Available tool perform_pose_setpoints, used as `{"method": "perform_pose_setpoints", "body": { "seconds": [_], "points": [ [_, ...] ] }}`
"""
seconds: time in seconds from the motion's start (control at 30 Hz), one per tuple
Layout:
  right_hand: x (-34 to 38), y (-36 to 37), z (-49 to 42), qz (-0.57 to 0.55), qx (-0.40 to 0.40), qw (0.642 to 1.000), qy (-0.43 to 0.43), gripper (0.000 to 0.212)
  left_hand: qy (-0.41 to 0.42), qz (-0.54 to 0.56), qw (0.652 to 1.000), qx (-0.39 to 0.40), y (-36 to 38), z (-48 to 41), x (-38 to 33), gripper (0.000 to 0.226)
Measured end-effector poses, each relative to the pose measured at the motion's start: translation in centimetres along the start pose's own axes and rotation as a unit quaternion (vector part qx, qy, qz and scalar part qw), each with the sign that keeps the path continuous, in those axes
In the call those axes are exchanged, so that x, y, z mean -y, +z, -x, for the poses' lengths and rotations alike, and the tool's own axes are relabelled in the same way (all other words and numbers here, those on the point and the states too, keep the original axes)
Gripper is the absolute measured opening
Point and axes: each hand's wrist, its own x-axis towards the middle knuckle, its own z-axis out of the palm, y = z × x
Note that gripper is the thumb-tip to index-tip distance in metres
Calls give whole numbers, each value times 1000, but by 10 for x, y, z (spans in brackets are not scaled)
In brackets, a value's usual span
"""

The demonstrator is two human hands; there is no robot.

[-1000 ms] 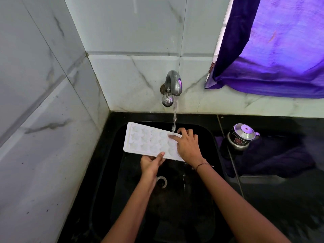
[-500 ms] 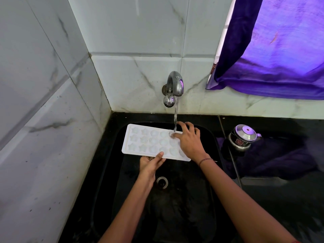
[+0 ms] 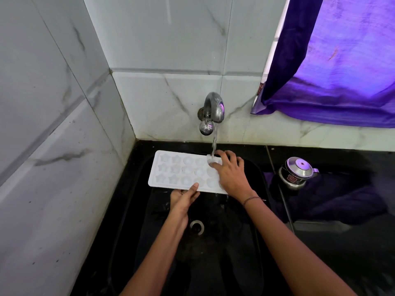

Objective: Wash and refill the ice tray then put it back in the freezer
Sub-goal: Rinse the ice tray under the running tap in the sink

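Observation:
A white ice tray (image 3: 179,170) with star and round moulds is held level over the black sink (image 3: 254,167), under the metal tap (image 3: 211,110). Water runs from the tap onto the tray's right end. My left hand (image 3: 184,196) grips the tray's near edge from below, thumb on top. My right hand (image 3: 229,174) lies over the tray's right end, fingers spread on the moulds by the water stream.
The drain (image 3: 196,226) sits in the sink bottom. A small steel lidded pot (image 3: 296,173) stands on the black counter to the right. A purple curtain (image 3: 333,60) hangs at upper right. Marble-tiled walls close in the left and back.
The tray has tilted from slanted to nearly level and moved slightly away from me. My right hand slid toward the tray's far right corner under the stream.

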Motion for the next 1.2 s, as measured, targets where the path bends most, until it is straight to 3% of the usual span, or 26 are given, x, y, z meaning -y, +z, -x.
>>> {"method": "perform_pose_setpoints", "body": {
  "seconds": [0.2,0.53,0.67,0.87,0.97,1.2],
  "points": [
    [-3,2,5,6,-113,994,13,41,5,54,999,1,12,-9,-13,32],
    [-5,-10,-11,16,-105,994,39,37,-5,79,997,-4,24,-16,-23,27],
    [-4,-11,-13,29,-113,993,-5,47,-4,84,996,-9,24,-15,-25,21],
    [3,-21,-14,25,-121,992,22,42,16,84,996,11,29,-18,-38,38],
    [5,-30,-9,6,-183,983,6,26,30,93,995,24,32,-20,-47,39],
    [8,-33,3,41,-191,981,-9,40,46,127,990,29,30,-19,-52,37]
  ]
}}
